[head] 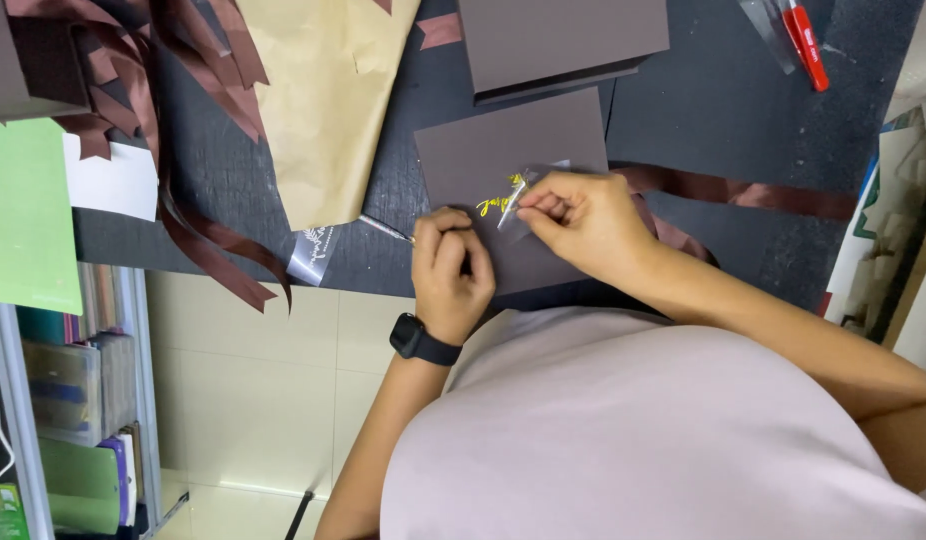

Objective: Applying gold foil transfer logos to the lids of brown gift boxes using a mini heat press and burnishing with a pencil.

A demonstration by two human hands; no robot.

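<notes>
Brown card (483,160) pinned on bench (723,110) by fisted left hand (449,272), thin tool (385,229) apparently gripped; clear film (513,208) pinched by right hand (578,222).

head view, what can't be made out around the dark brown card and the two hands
- Yellow lettering on the dark brown card: partly under the clear film strip and the right hand, and too small.
- Thin metal tool: its handle end is hidden inside the left hand.
- Right hand's grip on the film: fingertips curl over it, so the contact is hidden.
- Red pen: cut off by the top edge.
</notes>
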